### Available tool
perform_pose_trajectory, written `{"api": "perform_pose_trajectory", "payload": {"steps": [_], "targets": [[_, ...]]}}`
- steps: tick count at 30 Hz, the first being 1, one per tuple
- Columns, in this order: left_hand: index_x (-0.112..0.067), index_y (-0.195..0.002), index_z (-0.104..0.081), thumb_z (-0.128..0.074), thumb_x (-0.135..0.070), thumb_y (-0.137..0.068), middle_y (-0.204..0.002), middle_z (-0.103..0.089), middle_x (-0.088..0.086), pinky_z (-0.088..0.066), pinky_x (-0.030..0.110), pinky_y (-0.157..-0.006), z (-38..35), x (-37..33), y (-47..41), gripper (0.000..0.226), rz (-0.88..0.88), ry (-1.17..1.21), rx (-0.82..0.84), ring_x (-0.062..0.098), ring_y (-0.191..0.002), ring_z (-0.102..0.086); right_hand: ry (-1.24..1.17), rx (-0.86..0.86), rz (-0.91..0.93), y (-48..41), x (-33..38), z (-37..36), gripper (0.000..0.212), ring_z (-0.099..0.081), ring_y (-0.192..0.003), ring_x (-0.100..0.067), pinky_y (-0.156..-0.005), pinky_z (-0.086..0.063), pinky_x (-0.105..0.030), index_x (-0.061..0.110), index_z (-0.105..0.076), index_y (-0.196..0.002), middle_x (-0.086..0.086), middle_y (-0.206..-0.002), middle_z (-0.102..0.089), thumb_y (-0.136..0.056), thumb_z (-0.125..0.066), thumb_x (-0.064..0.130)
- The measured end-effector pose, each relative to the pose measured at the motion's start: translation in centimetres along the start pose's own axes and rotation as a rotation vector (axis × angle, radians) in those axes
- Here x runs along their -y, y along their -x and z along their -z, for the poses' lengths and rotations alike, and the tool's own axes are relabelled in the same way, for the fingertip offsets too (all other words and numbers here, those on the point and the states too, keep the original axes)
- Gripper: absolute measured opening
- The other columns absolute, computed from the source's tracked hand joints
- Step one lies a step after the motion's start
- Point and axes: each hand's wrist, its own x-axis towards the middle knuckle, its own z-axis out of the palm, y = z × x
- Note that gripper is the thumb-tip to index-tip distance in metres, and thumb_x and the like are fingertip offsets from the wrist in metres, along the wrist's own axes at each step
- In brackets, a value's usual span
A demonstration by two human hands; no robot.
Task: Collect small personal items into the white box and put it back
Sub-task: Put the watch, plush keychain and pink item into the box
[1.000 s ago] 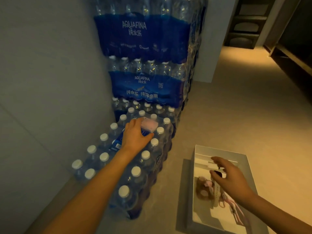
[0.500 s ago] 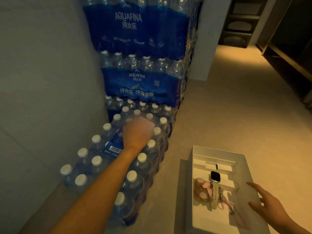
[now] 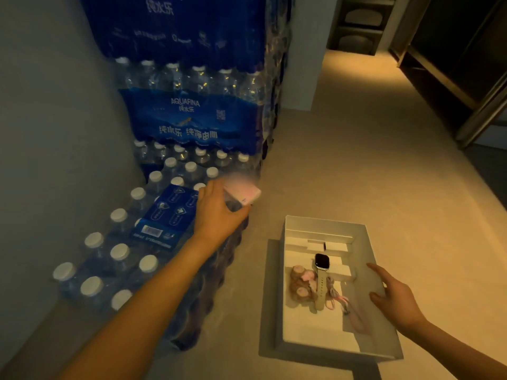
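**Currently: pink packet lifted, white box waiting on the floor**

Landmark: the white box (image 3: 369, 275), open, flat on the floor.

- Left hand (image 3: 219, 215): your grip is closed around a small pink-and-white packet (image 3: 242, 193), held just clear of the bottle caps, up and left of the box. It is blurred, so its exact kind cannot be told. Judged to be in transit toward the box.
- Right hand (image 3: 395, 294): open, fingers spread, holding nothing; it rests at or just over the box's right wall, likely to steady it. Contact cannot be confirmed.
- Inside the box: a smartwatch (image 3: 321, 266) with pale strap, a brown plush charm (image 3: 300, 283) touching its left side, a pink cord (image 3: 343, 301) to its right. White inserts (image 3: 327, 246) fill the far end.
- Left of the box: shrink-wrapped water bottle packs (image 3: 120, 253), with a blue tissue pack (image 3: 164, 215) lying on top. Taller stacked cases (image 3: 192, 113) stand behind.
- In the way: nothing between packet and box; the near bare end of the box looks the readiest spot.
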Motion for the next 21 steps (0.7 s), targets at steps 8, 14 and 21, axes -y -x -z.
{"api": "perform_pose_trajectory", "payload": {"steps": [8,14,21], "targets": [[-0.019,-0.131,-0.042,-0.075,-0.039,-0.07,-0.125,-0.048,-0.001,-0.036,0.025,-0.095,-6.6,-6.1,5.2,0.072,-0.147,0.074,0.29,0.014,-0.118,-0.04,-0.006,0.046,0.018,0.0,-0.2,0.6,0.067,-0.056,-0.114,-0.03,-0.093,-0.049,-0.048,0.023,-0.033,-0.144,-0.008,-0.135,-0.051,-0.087,-0.062,0.004],[-0.026,-0.133,-0.039,-0.074,-0.039,-0.075,-0.129,-0.042,-0.006,-0.038,0.022,-0.096,-11.1,-6.7,10.0,0.069,-0.041,0.132,0.587,0.008,-0.119,-0.042,0.027,0.085,0.051,0.0,-0.6,0.9,0.072,-0.055,-0.114,-0.027,-0.094,-0.049,-0.042,0.023,-0.028,-0.146,-0.007,-0.134,-0.053,-0.086,-0.063,0.005],[-0.024,-0.142,-0.03,-0.076,-0.044,-0.071,-0.143,-0.035,-0.006,-0.04,0.035,-0.106,-13.5,-6.5,11.9,0.087,0.038,0.046,0.708,0.014,-0.131,-0.037,0.053,0.089,0.08,-0.5,-1.1,0.9,0.075,-0.057,-0.111,-0.026,-0.091,-0.05,-0.036,0.025,-0.026,-0.147,-0.006,-0.132,-0.055,-0.085,-0.062,0.005]]}}
